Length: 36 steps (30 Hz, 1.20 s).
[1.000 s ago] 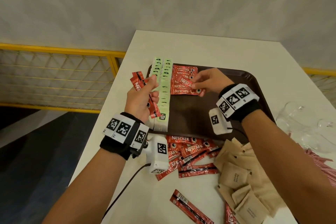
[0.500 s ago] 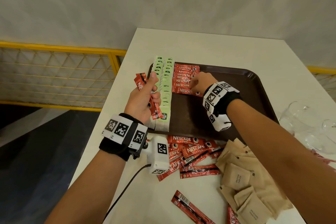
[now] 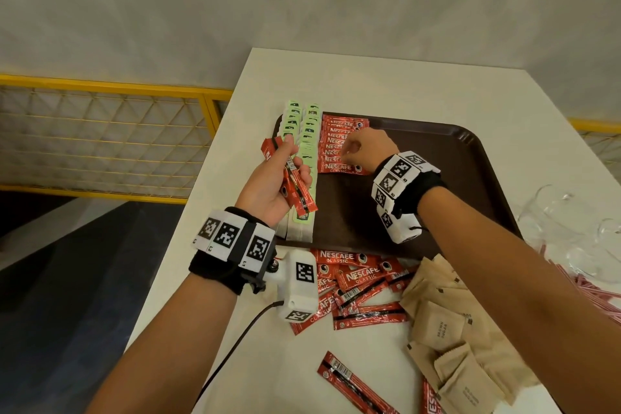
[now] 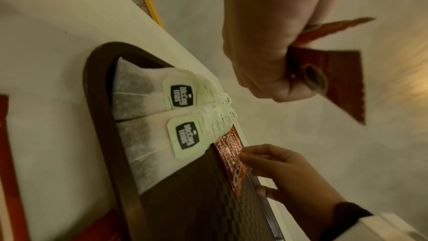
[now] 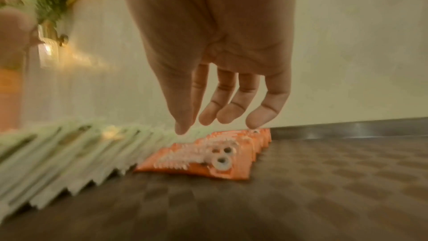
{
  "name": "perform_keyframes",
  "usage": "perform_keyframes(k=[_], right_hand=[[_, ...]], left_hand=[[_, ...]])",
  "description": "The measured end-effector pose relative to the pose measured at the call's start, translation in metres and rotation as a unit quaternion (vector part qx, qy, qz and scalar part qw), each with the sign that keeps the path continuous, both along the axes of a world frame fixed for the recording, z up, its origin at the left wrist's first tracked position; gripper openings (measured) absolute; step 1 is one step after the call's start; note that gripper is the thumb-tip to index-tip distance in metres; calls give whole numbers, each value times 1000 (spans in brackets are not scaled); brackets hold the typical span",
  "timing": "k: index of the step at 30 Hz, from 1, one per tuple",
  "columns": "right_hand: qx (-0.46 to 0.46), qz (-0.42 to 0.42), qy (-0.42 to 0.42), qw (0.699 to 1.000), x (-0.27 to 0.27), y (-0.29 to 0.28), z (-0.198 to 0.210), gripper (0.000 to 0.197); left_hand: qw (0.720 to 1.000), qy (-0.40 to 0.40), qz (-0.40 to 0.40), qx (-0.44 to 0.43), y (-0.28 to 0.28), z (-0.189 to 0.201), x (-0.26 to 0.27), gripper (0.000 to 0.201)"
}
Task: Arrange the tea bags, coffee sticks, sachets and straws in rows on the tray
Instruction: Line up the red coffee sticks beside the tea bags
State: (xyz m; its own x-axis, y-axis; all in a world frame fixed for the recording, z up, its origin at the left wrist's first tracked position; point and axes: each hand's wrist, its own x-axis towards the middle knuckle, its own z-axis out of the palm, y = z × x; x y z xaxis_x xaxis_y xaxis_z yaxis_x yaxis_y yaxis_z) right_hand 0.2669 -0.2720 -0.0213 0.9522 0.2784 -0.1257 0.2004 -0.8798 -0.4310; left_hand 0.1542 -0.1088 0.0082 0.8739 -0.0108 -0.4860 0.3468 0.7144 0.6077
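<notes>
The left hand (image 3: 274, 183) grips a few red coffee sticks (image 3: 297, 186) above the tea bags (image 3: 304, 144) rowed along the tray (image 3: 470, 158); the right hand (image 3: 368, 148), fingers loosely spread, fingertips the coffee row (image 3: 339, 153). Loose sticks (image 3: 356, 282), brown sugar sachets (image 3: 447, 329), straws (image 3: 594, 289) and clear glasses (image 3: 568, 222) crowd the table (image 3: 369, 81)

Left hand (image 3: 274, 185) clenched, right hand (image 3: 368, 148) loose

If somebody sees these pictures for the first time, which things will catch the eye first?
Probably the red coffee sticks and green-tagged tea bags lined up at the far left of the dark tray. The left hand grips more sticks above the tea bags; the right hand touches the red row.
</notes>
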Motion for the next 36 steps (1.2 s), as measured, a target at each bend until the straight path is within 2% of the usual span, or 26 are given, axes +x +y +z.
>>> perform_keyframes(k=[3, 5, 8, 10, 13, 16, 19, 22, 25, 30, 32, 33, 34, 36], right_hand=[[135, 17, -16, 991, -21, 5, 23, 20], [219, 54, 50, 973, -42, 12, 42, 29], [248, 132, 166, 945, -70, 22, 56, 23], [271, 147, 183, 933, -79, 26, 56, 11], [304, 131, 175, 927, -81, 24, 50, 12], [294, 110, 131, 940, -85, 20, 46, 17], [240, 86, -8, 967, -92, 17, 47, 15], [169, 125, -119, 970, -96, 16, 49, 16], [131, 151, -162, 966, -93, 16, 46, 21], [112, 148, -202, 962, -91, 10, 38, 25], [136, 142, -161, 967, -91, 7, 39, 24], [183, 129, -116, 968, -91, 4, 40, 22], [249, 106, -61, 961, -91, 1, 42, 19], [367, 61, 37, 927, -90, -7, 43, 14]], left_hand=[[1000, -1, 15, -21, -2, -1, 0, 15], [1000, -12, 28, 0, -4, 1, 0, 17], [998, -47, 20, 35, -9, 6, -1, 28], [997, -63, 13, 41, -10, 7, -1, 33], [995, -82, 34, 50, -9, 4, -4, 32], [989, -89, 92, 70, -5, 1, -5, 26], [986, -76, 124, 84, 0, -2, -8, 19], [989, -98, 66, 86, 0, -1, -13, 19], [989, -106, -11, 101, -3, 3, -15, 31], [989, -107, -31, 100, -1, 5, -14, 38], [987, -100, -34, 120, -1, 3, -15, 27], [987, -94, -31, 124, 0, 3, -15, 22], [988, -89, -27, 123, 1, 2, -14, 19], [990, -82, -19, 111, 3, 2, -13, 16]])
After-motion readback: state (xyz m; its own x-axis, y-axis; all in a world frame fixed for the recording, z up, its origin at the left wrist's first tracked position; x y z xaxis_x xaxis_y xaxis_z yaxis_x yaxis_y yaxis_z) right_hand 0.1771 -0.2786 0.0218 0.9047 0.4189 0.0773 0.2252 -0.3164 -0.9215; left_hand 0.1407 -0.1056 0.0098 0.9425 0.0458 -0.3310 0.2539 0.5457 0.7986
